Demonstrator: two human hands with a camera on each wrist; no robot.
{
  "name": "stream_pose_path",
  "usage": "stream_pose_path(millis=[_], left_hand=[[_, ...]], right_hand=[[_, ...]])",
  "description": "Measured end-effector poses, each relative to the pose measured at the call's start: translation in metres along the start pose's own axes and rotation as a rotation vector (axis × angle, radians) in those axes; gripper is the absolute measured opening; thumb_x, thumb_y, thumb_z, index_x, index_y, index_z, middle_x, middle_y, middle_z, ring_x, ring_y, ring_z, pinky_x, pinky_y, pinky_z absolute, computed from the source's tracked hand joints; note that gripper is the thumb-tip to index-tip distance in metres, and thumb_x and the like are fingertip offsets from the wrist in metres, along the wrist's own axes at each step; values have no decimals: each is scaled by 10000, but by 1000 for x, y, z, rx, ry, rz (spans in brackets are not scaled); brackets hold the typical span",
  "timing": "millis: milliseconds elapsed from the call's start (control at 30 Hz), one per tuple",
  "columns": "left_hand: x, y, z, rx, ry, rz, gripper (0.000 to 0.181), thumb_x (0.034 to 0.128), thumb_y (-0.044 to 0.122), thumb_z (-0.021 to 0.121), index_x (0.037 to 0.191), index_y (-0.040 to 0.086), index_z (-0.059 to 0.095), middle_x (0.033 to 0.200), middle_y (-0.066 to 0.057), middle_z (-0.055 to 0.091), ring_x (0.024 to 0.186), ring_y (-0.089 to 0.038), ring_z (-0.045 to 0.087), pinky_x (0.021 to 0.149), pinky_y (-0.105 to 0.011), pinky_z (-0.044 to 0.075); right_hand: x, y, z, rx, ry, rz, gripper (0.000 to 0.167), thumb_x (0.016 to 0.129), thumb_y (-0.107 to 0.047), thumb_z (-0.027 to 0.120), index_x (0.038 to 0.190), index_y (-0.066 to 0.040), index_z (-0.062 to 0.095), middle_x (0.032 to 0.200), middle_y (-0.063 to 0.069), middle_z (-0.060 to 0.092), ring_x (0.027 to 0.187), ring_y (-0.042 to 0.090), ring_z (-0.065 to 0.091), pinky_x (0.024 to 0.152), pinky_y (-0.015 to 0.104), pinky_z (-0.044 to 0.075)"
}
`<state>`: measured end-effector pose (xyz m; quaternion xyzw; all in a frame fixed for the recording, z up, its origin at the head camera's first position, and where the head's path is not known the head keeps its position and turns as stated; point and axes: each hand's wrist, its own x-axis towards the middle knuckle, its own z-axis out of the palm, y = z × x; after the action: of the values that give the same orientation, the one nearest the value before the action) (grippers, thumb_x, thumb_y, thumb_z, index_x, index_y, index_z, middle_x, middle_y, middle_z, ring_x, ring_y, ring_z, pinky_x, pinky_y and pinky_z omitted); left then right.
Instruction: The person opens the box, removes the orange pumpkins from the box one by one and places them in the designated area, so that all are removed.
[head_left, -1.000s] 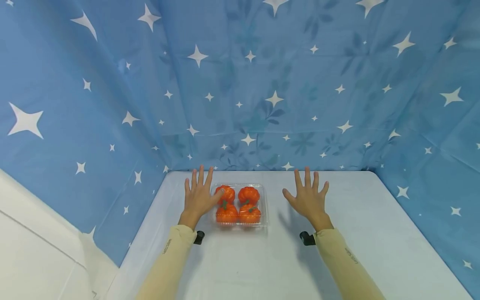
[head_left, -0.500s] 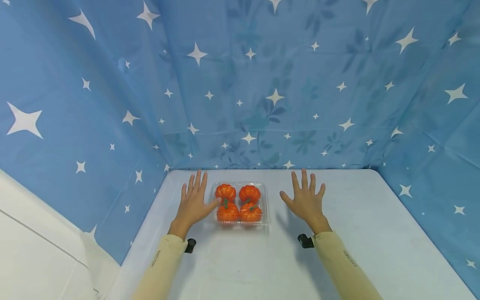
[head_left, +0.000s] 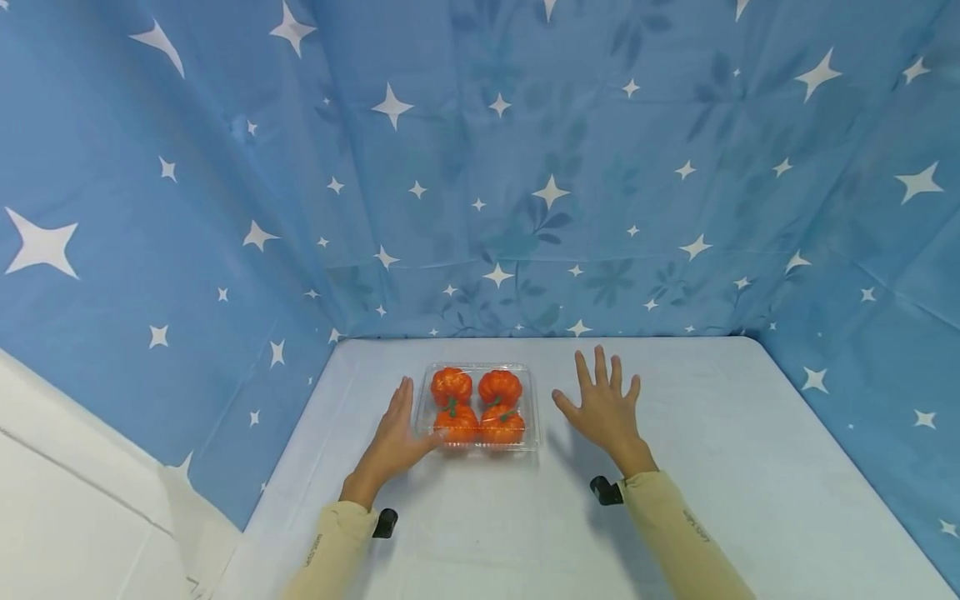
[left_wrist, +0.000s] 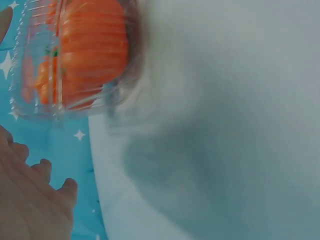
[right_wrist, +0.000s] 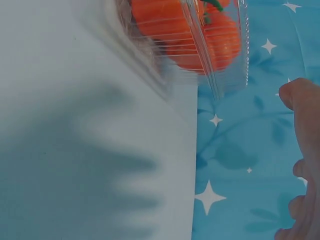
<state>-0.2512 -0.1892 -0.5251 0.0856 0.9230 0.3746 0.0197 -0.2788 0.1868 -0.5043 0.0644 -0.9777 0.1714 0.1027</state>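
Observation:
A clear plastic clamshell box (head_left: 534, 410) sits on the table, with several small orange pumpkins (head_left: 500, 388) with green stems inside. Its lid looks closed. On the box's left side my left hand (head_left: 392, 442) hovers with straight fingers held close together, its thumb over the front left corner. Whether the thumb touches the plastic, I cannot tell. To the right of the box, and apart from it, my right hand (head_left: 606, 410) is spread above the table, holding nothing. Both wrist views show a pumpkin (left_wrist: 95, 42) through the ribbed side of the plastic.
A white table (head_left: 480, 533) carries the box towards its far edge. Blue curtains (head_left: 480, 167) with white stars rise behind and at both sides. Black wrist cameras (head_left: 386, 523) stick out inward at the cuffs. A white panel (head_left: 67, 500) stands at the lower left.
My left hand has shifted left, then drawn back towards me, its fingers coming together. The right hand has moved slightly left and towards me. The box has stayed put.

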Motion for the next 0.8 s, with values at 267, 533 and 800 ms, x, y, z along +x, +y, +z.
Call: stream_pose_path(millis=[267, 533, 800], left_hand=[[3, -6, 20, -171, -16, -12, 1249, 917, 499, 830, 1720, 44, -12, 1784, -180, -23, 1627, -408, 51, 1272, -626, 128], [-1, -15, 26, -226, -24, -31, 1176, 956, 457, 812, 1726, 63, 14, 1783, -185, 20, 1621, -419, 81, 1267, -630, 140], [-1, -16, 28, -244, -32, -34, 1169, 965, 454, 807, 1726, 63, 11, 1785, -180, 20, 1623, -414, 80, 1270, -621, 134]], right_hand=[[-7, -3, -3, 123, -15, -16, 931, 1037, -528, 626, 1707, -29, 215, 1759, 267, 77, 1592, 529, 55, 1193, 795, 74], [-16, -11, -3, 268, -43, -95, 951, 1030, -498, 643, 1683, 44, 215, 1761, 237, 133, 1601, 492, 102, 1219, 753, 119], [-23, -21, 17, 402, -164, -85, 962, 1023, -455, 674, 1686, 47, 191, 1773, 194, 109, 1610, 475, 76, 1230, 720, 132]])
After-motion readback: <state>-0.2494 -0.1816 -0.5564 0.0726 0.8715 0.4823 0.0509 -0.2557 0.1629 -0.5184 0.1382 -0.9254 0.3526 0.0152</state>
